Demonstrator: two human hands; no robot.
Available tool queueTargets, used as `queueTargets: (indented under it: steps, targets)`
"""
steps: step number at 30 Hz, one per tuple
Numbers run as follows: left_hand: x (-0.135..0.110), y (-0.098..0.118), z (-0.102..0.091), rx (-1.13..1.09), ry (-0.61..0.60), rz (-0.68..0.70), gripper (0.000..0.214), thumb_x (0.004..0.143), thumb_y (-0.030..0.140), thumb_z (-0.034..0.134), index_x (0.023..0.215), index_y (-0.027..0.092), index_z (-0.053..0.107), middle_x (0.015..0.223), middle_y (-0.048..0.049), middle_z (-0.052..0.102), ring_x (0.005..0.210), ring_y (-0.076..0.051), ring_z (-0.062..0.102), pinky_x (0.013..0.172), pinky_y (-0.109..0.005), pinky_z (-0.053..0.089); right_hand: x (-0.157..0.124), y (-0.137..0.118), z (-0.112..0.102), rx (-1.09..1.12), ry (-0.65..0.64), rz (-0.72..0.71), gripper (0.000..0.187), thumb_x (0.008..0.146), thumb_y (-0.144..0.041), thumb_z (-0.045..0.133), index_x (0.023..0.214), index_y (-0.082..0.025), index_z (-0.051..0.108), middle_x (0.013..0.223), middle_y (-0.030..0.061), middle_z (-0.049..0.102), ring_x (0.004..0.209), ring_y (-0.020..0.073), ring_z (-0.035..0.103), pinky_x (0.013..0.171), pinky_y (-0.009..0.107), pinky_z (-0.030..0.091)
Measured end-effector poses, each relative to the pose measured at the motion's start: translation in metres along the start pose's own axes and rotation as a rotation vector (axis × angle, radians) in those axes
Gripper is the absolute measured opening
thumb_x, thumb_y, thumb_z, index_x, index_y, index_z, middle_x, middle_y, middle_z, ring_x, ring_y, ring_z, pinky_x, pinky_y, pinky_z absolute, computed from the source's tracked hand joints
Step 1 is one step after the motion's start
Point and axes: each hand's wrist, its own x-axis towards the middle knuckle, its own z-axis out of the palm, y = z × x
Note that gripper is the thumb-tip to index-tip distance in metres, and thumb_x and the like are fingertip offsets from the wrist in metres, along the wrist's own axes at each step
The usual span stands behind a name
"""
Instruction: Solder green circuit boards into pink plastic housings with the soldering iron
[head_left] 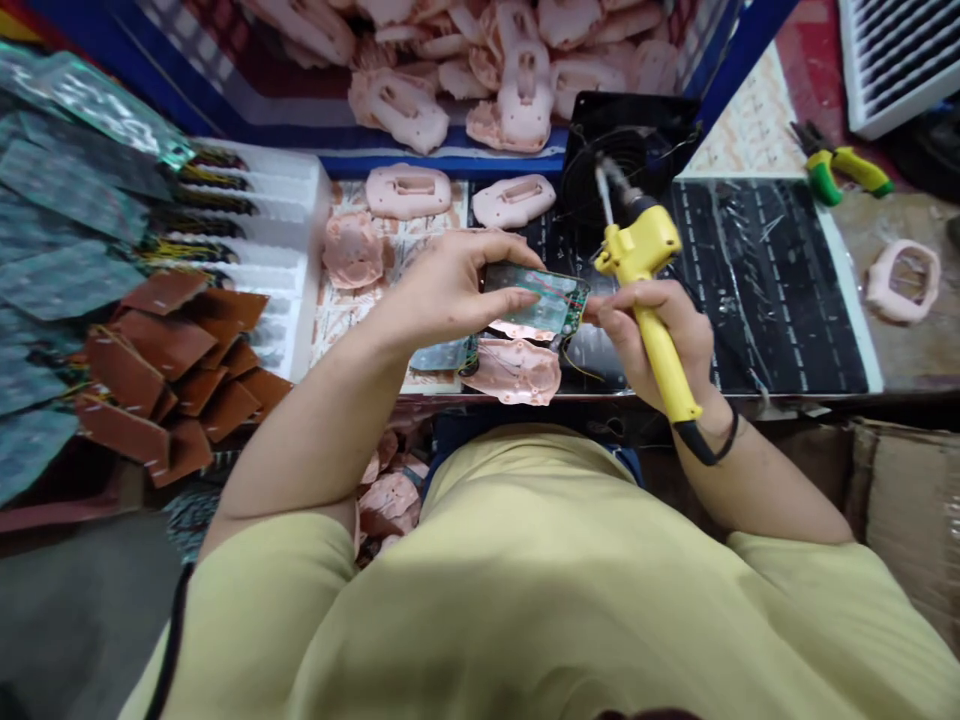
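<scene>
My left hand (457,285) grips a small circuit board (551,303) with a clear greenish cover and thin wires, thumb on top. My right hand (664,335) is wrapped round a yellow soldering gun (664,355), its metal tip pointing up and away from the board. The right fingertips come close to the board's right edge; whether they touch it or pinch a wire I cannot tell. Just below the board lies a pink plastic shell (514,372) at the bench edge. Another clear-covered board (441,355) lies partly under my left hand.
Pink shells (409,192) lie before a blue crate (480,165) full of more. A black fan (630,130) stands behind the soldering gun. On the left are brown boards (169,340), film-wrapped boards (67,200) and a white foam tray (289,215). Pliers (840,170) lie far right.
</scene>
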Motion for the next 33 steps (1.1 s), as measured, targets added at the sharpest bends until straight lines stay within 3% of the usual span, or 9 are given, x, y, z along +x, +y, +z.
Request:
queueTargets:
  steps: [3,7,11,15,18,20,24,27,33]
  targets:
    - [0.025,0.003,0.003,0.071,-0.151,-0.009,0.022,0.079,0.032,0.07,0.096,0.018,0.074,0.091,-0.0021,0.072,0.088,-0.019,0.069,0.08,-0.03,0.055,-0.017,0.008,-0.015,0.036,0.148,0.005,0.014,0.093,-0.027,0.063,0.105,-0.026,0.055,0.105,0.0004,0.074,0.09,0.0172,0.074,0.082,0.034,0.062]
    - [0.068,0.001,0.024,0.23,-0.304,0.038,0.018,0.083,0.035,0.066,0.091,0.021,0.074,0.089,0.0016,0.068,0.092,-0.018,0.069,0.087,-0.03,0.053,-0.038,0.022,-0.033,0.047,0.304,0.034,0.016,0.09,-0.02,0.065,0.102,-0.025,0.056,0.102,0.0009,0.075,0.086,0.0182,0.075,0.078,0.035,0.064]
    - [0.1,-0.007,0.065,0.403,-0.383,0.142,0.021,0.081,0.027,0.067,0.1,0.023,0.073,0.104,-0.0022,0.066,0.107,-0.023,0.065,0.098,-0.035,0.049,-0.056,0.036,-0.046,-0.079,0.317,0.063,0.019,0.089,-0.017,0.066,0.104,-0.025,0.057,0.105,0.0014,0.076,0.084,0.0195,0.075,0.074,0.035,0.064]
    - [0.11,-0.016,0.099,0.502,-0.37,0.213,0.04,0.081,0.018,0.064,0.12,0.024,0.068,0.125,-0.0071,0.061,0.118,-0.026,0.059,0.102,-0.04,0.046,-0.068,0.047,-0.048,-0.222,0.27,0.052,0.022,0.088,-0.018,0.067,0.107,-0.024,0.057,0.107,0.0041,0.075,0.09,0.0215,0.075,0.077,0.035,0.064]
    - [0.104,-0.014,0.101,0.585,-0.252,0.245,0.059,0.08,0.016,0.065,0.138,0.023,0.057,0.143,-0.0121,0.051,0.128,-0.032,0.051,0.104,-0.045,0.044,-0.072,0.051,-0.046,-0.268,0.219,-0.003,0.024,0.088,-0.018,0.066,0.11,-0.026,0.057,0.109,0.0035,0.075,0.094,0.0207,0.074,0.083,0.033,0.064]
    - [0.094,-0.004,0.093,0.632,-0.198,0.267,0.052,0.082,0.016,0.064,0.134,0.022,0.06,0.138,-0.0127,0.055,0.124,-0.031,0.053,0.1,-0.044,0.045,-0.073,0.053,-0.044,-0.268,0.199,-0.025,0.026,0.088,-0.016,0.066,0.11,-0.026,0.058,0.109,0.003,0.075,0.095,0.0197,0.074,0.083,0.03,0.063]
    - [0.057,0.031,0.084,0.682,-0.436,0.389,0.021,0.091,0.016,0.053,0.095,0.02,0.073,0.091,-0.0066,0.067,0.09,-0.021,0.064,0.077,-0.033,0.048,-0.077,0.057,-0.043,-0.2,0.208,0.026,0.022,0.089,-0.015,0.064,0.108,-0.024,0.058,0.108,0.0041,0.075,0.089,0.0195,0.075,0.08,0.03,0.063]
    - [0.027,0.05,0.102,0.678,-0.581,0.573,0.021,0.093,0.012,0.053,0.094,0.018,0.073,0.083,-0.0073,0.066,0.082,-0.02,0.063,0.066,-0.031,0.044,-0.079,0.06,-0.041,-0.157,0.234,0.098,0.016,0.093,-0.019,0.06,0.107,-0.025,0.056,0.107,0.0047,0.075,0.083,0.0187,0.075,0.077,0.032,0.063]
    - [0.003,0.05,0.147,0.672,-0.475,0.698,0.023,0.094,0.009,0.049,0.087,0.014,0.071,0.092,-0.0123,0.068,0.082,-0.022,0.061,0.06,-0.033,0.041,-0.082,0.058,-0.042,-0.135,0.248,0.192,0.013,0.094,-0.027,0.06,0.106,-0.029,0.054,0.108,0.0038,0.075,0.081,0.0232,0.075,0.075,0.041,0.064]
